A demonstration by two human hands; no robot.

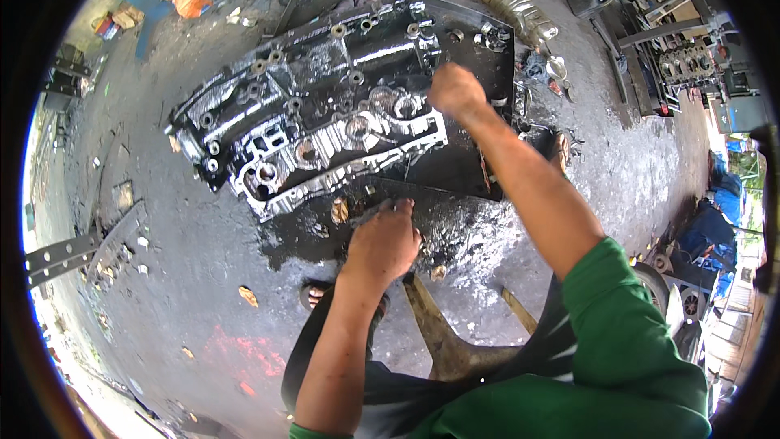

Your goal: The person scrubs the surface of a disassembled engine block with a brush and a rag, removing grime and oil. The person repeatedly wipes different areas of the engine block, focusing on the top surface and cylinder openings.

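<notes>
A long, oily metal engine casting, like a valve cover, lies across a dark tray in front of me. Along its near side runs a brighter ribbed section with round openings; I cannot tell whether the two are separate pieces. My right hand is closed in a fist at the right end of the castings, and whatever its fingers hold is hidden. My left hand hovers just short of the near edge, its fingers curled in and largely out of sight.
The dark metal tray holds small metal parts at its far right corner. Plastic bottles lie beyond it. A stool or chair leg stands by my legs. An engine block sits at the far right.
</notes>
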